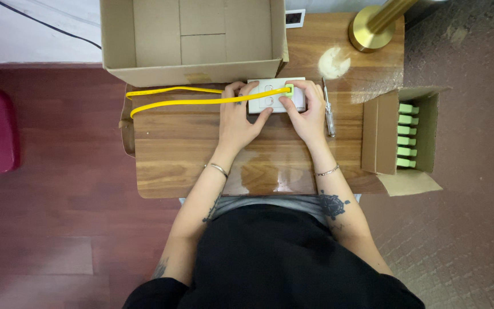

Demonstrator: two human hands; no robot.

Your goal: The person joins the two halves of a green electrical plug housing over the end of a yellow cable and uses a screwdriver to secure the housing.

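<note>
- The white socket plate [275,95] lies flat on the wooden table [178,154], just in front of the large open cardboard box [192,37].
- The left hand [239,117] rests on the plate's left part, fingers spread and pressing down, seemingly to keep it from sliding.
- The right hand [306,111] curls over the plate's right end, its fingertips pinching the green plug [289,90]; how far the plug sits in is hard to tell.
- The yellow cable [201,100] runs left from the plate and loops back, out of the hands' way.
- A screwdriver [329,109] lies just right of the plate.
- Further right of the plate, a small carton [375,134] holds a row of green plugs [407,135].
</note>
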